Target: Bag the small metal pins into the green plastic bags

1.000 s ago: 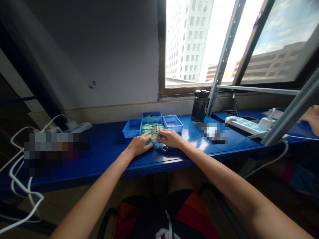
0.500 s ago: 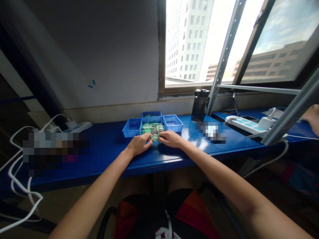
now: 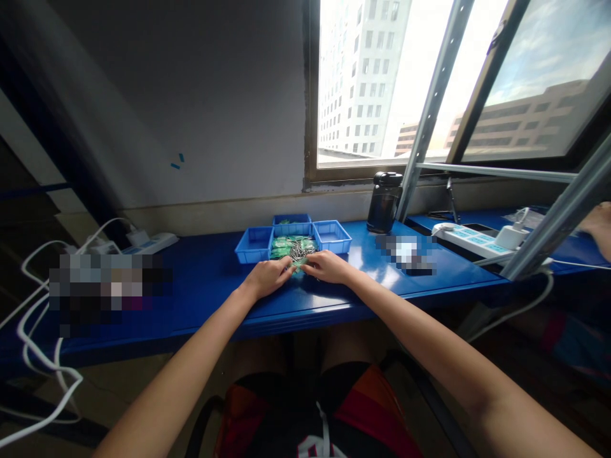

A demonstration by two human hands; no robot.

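My left hand (image 3: 268,278) and my right hand (image 3: 328,266) meet in front of the blue bins, thumbs and fingers closed in a pinch. Between the fingertips shows a small green plastic piece (image 3: 298,266), like a little bag; its exact shape is too small to tell. Just beyond lies a heap of thin silver metal pieces (image 3: 304,247), perhaps screws, with green plastic packets (image 3: 281,245) around it. An open blue bin (image 3: 251,256) stands to the left and another blue bin (image 3: 333,247) to the right. The back blue bin (image 3: 292,218) has some green pieces inside.
A black bottle (image 3: 384,203) stands at the back right, near a metal shelf post (image 3: 432,108). White power strips (image 3: 472,239) with cables lie on both sides. Blurred items lie on the blue table (image 3: 205,280). Another person's hand (image 3: 599,219) shows at the far right.
My fingertips have drawn slightly closer together around the green plastic piece. The view has shifted a little; the bins stay in place.
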